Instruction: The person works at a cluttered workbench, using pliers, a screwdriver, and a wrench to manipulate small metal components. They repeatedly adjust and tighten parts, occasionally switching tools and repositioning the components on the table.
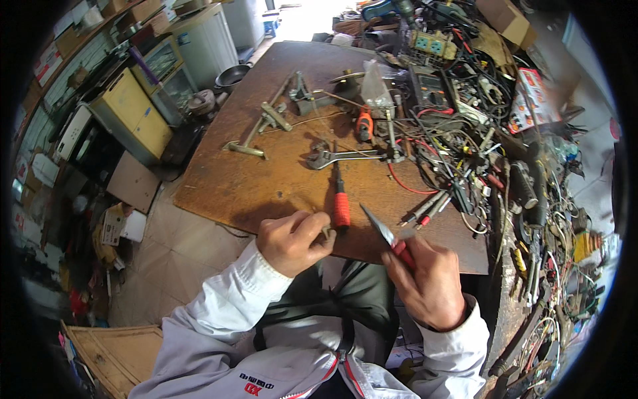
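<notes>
My left hand [292, 243], over the table's front edge, is closed in a pinch on a small dull-brown piece [326, 234] whose kind I cannot make out. My right hand [428, 282] grips long-nose pliers [382, 228] by their red handles, the pointed jaws aimed up and to the left. Between the two hands a red-handled screwdriver [341, 210] lies on the wooden table [279, 189], shaft pointing away from me. Just beyond its tip is an adjustable wrench [325, 158]. Several metal rods with crosswise fittings [272, 116] lie farther left.
An orange-handled tool [364, 124] and a multimeter [430, 88] lie toward the back. Tangled wires, tools and parts [478, 143] crowd the table's right side. Probe-like leads [425, 209] rest near my right hand. A yellow cabinet [129, 113] stands beyond the left edge.
</notes>
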Demonstrator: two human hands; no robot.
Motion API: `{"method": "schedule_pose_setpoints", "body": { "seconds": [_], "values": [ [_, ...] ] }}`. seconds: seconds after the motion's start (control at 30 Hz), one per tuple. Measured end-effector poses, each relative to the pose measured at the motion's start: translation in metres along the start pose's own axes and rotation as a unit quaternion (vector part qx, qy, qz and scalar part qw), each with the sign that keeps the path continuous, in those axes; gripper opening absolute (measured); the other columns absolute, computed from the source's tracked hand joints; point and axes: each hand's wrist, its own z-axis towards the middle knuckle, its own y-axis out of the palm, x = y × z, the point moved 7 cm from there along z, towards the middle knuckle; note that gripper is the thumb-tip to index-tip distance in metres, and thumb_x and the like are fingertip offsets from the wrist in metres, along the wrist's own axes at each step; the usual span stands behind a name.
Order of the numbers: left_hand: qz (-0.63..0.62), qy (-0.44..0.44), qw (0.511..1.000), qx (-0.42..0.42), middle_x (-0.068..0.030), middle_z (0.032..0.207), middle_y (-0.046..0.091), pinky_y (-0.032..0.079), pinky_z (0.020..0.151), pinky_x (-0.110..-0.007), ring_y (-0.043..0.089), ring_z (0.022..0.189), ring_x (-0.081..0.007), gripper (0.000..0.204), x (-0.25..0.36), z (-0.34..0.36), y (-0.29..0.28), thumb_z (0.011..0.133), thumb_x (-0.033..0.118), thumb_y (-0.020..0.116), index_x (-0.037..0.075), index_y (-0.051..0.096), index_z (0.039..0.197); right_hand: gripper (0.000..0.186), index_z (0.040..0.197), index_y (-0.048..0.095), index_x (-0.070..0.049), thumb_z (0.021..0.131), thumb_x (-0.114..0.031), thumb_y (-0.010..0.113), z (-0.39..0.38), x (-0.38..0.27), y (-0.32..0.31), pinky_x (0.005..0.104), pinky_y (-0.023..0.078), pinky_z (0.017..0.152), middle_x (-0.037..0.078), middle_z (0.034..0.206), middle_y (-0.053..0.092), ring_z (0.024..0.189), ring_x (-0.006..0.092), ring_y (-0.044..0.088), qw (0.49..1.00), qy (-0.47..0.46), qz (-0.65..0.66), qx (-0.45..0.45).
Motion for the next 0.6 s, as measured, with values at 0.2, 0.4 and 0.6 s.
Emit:
{"method": "schedule_pose_setpoints", "body": {
  "seconds": [0.2, 0.4, 0.6],
  "values": [
    [-0.024, -0.014, 1.0, -0.006, -0.0094, 0.072, 0.067, 0.056, 0.054, -0.036, 0.071, 0.061, -0.0273, 0.034, 0.001, 0.004, 0.002, 0.067, 0.002, 0.085, 0.006, 0.065, 0.094, 0.031, 0.09, 0.065, -0.005, 0.086, -0.034, 0.075, 0.024, 0.007, 0.023, 0.0445, 0.052, 0.071, 0.015, 0.086, 0.063, 0.082, 0.0325, 0.065, 0.944, -0.01, -0.288, 0.16],
    [-0.022, -0.03, 0.999, -0.016, -0.0095, 0.074, 0.067, 0.057, 0.055, -0.035, 0.071, 0.061, -0.0254, 0.034, 0.0, 0.004, 0.003, 0.068, 0.003, 0.085, 0.005, 0.064, 0.095, 0.035, 0.092, 0.066, -0.003, 0.085, -0.036, 0.075, 0.047, 0.01, 0.045, 0.0457, 0.052, 0.074, 0.018, 0.091, 0.062, 0.086, 0.035, 0.063, 0.94, 0.008, -0.283, 0.189],
    [-0.018, -0.039, 0.999, -0.021, -0.0094, 0.075, 0.069, 0.057, 0.055, -0.035, 0.072, 0.063, -0.0256, 0.033, -0.003, 0.003, 0.0, 0.069, 0.006, 0.085, 0.006, 0.065, 0.095, 0.038, 0.097, 0.066, -0.002, 0.086, -0.036, 0.077, 0.049, 0.009, 0.032, 0.0449, 0.052, 0.073, 0.019, 0.093, 0.062, 0.085, 0.0366, 0.061, 0.952, -0.036, -0.241, 0.187]
  ]
}}
